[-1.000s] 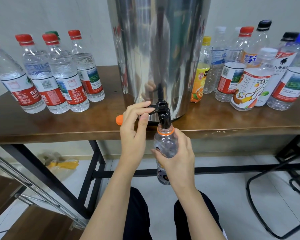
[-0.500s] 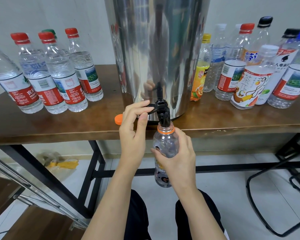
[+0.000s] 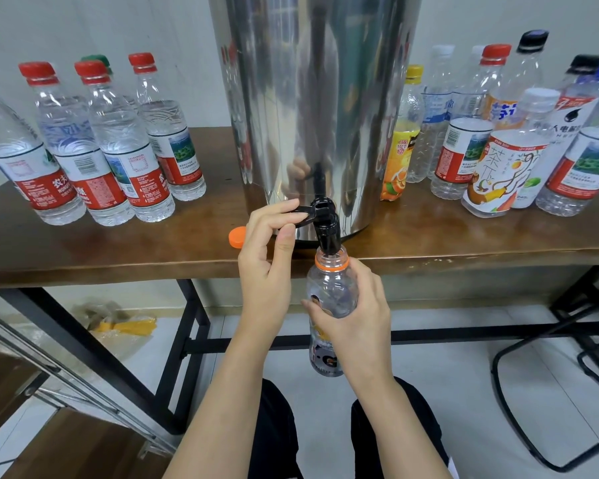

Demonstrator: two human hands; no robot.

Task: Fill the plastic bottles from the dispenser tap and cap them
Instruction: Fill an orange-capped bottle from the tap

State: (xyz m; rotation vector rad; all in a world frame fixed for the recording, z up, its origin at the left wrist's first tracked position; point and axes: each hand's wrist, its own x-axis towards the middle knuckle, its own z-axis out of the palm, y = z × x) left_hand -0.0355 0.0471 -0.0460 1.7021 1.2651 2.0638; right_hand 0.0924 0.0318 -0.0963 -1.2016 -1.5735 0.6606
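Observation:
A tall steel dispenser stands at the middle of the wooden table, its black tap jutting over the front edge. My left hand pinches the tap's lever between fingers and thumb. Directly under the spout, my right hand grips an uncapped clear bottle with an orange neck ring, its mouth around the spout. The bottle's orange cap lies on the table just left of my left hand.
Several capped water bottles with red caps stand at the table's left. Several mixed bottles crowd the right side. Black table legs and a crossbar run below; a black chair frame sits on the floor at right.
The view has shifted slightly. Both hands keep their holds on the lever and the bottle; the bottle stays under the spout.

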